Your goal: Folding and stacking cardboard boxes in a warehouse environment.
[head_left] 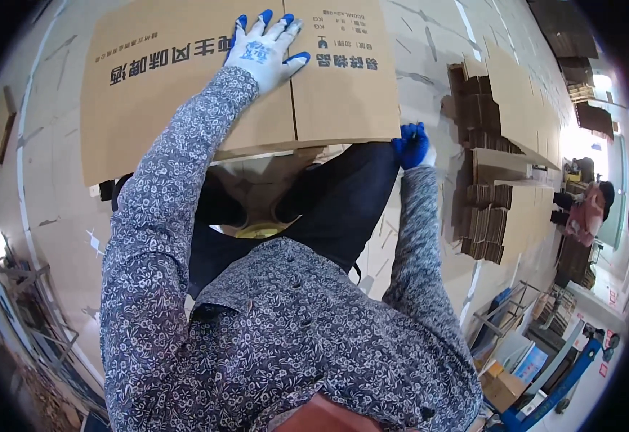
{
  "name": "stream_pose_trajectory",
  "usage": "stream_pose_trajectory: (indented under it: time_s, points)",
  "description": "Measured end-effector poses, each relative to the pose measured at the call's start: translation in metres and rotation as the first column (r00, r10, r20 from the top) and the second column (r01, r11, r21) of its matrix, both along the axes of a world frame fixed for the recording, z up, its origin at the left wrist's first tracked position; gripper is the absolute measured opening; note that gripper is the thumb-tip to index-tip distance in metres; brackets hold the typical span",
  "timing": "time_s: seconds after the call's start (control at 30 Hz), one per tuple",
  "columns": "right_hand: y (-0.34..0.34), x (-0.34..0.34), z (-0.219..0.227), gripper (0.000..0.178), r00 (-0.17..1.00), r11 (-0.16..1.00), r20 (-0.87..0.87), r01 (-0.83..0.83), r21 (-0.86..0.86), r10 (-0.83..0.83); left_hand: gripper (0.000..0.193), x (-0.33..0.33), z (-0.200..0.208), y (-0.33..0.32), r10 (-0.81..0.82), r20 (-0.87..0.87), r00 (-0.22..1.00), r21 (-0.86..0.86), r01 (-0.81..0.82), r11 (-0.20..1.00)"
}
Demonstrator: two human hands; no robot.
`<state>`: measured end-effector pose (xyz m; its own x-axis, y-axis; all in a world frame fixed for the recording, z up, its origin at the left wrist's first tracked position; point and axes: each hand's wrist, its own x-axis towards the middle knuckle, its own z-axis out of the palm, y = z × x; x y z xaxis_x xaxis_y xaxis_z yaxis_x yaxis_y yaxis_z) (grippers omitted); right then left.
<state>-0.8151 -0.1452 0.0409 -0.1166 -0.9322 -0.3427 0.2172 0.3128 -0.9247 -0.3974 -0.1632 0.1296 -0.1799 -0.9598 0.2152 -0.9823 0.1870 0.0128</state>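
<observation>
A large flat brown cardboard sheet point(185, 93) with dark printing and a crease lies before me, its near edge over my knees. My left hand point(264, 54), in a white glove with blue fingertips, rests flat on it near the crease, fingers spread. Beside the sheet's near right corner is my right hand point(413, 147), also gloved, its blue-coated side showing. Those fingers are curled closed at the corner. Whether they grip the edge or some small thing is hidden.
Stacks of flattened cardboard point(487, 216) stand on the floor to my right. Farther right, a person in a pink top point(588, 212) bends over. A blue metal frame point(559, 392) stands at lower right, a rack point(23, 309) at lower left. Another cardboard piece point(3, 124) lies far left.
</observation>
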Motion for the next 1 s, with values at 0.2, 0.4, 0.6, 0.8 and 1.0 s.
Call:
stream_pose_trajectory:
  time_s: [0.2, 0.4, 0.6, 0.8, 1.0]
  points:
    - [-0.004, 0.074, 0.1, 0.063, 0.949, 0.991, -0.305, -0.106, -0.083, 0.076, 0.068, 0.021, 0.006, -0.001, 0.037, 0.026, 0.999, 0.02, -0.038, 0.999]
    - [-0.009, 0.176, 0.145, 0.099, 0.099, 0.578, -0.995, -0.811, -0.091, -0.018, 0.067, 0.011, 0.012, -0.006, 0.011, -0.023, 1.0, 0.044, -0.01, 0.999]
    - [-0.024, 0.235, 0.144, 0.109, -0.363, 0.504, -0.929, -0.79, 0.348, 0.071, 0.05, 0.065, -0.001, -0.012, -0.048, -0.034, 0.998, 0.044, 0.05, 0.998]
    - [-0.03, 0.234, 0.148, 0.108, -0.42, 0.545, -0.903, -0.738, 0.398, 0.092, 0.073, 0.328, -0.031, 0.044, 0.847, -0.176, 0.502, -0.033, -0.863, 0.505]
    - [-0.035, 0.235, 0.14, 0.108, -0.445, 0.525, -0.892, -0.741, 0.418, 0.082, 0.085, 0.446, -0.117, 0.038, 0.85, -0.34, 0.403, 0.32, -0.8, 0.507]
